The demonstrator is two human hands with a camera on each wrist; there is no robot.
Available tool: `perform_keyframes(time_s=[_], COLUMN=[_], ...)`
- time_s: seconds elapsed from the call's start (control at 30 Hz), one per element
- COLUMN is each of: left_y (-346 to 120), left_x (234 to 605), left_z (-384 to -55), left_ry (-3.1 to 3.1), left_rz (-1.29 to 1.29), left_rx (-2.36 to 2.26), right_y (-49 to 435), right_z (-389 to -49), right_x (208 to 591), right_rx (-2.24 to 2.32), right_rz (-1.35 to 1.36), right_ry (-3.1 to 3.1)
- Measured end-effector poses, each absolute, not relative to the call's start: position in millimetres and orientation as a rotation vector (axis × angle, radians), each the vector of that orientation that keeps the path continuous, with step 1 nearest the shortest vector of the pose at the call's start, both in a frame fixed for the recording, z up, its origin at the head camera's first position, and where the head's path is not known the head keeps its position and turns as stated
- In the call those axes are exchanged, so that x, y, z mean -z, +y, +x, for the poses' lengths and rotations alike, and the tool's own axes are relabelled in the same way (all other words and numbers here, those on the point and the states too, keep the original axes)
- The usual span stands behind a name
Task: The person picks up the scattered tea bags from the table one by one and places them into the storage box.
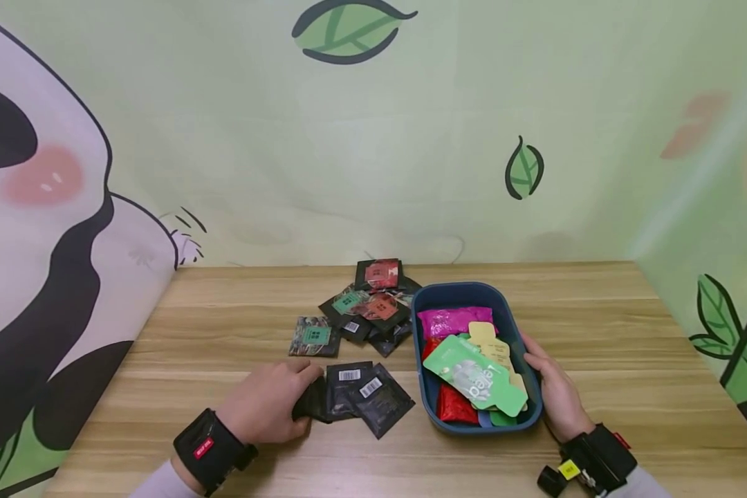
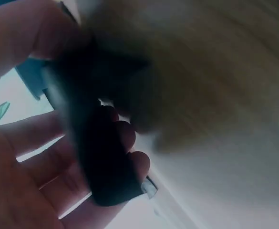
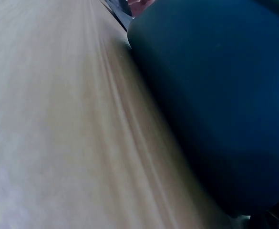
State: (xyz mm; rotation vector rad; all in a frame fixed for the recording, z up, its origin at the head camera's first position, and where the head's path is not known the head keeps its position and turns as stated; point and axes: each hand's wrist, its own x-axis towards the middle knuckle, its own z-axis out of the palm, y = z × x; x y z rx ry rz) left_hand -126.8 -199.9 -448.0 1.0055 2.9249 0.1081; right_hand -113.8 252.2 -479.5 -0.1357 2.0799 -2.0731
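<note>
In the head view my left hand grips a dark sachet, its fingers curled about it. The left wrist view shows the dark packet between thumb and fingers, its print too dim to read. Two black sachets with white barcode labels, one flat and one tilted, lie just right of that hand. My right hand rests against the right side of a blue plastic bin; its other fingers are hidden. In the bin lie a green packet, a pink packet, red packets and a cream packet.
Behind the left hand, a loose pile of black sachets with red and green labels lies left of the bin. One sachet with a green label sits at the pile's left. The wooden table meets a printed backdrop.
</note>
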Motion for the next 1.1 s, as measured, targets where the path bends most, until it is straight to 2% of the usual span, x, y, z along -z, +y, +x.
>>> perform_keyframes(time_s=[0.73,1.1], left_y=[-214,-204], left_x=[430,436], left_z=[-141,-134], left_ry=[2.948,2.784], left_rz=[1.136,1.014], left_rx=[-0.298,-0.229], right_y=[252,253], right_z=[-114,-114], right_x=[480,481], right_rx=[2.101,2.089], right_rz=[-0.154,-0.133], right_ry=[2.069,2.081])
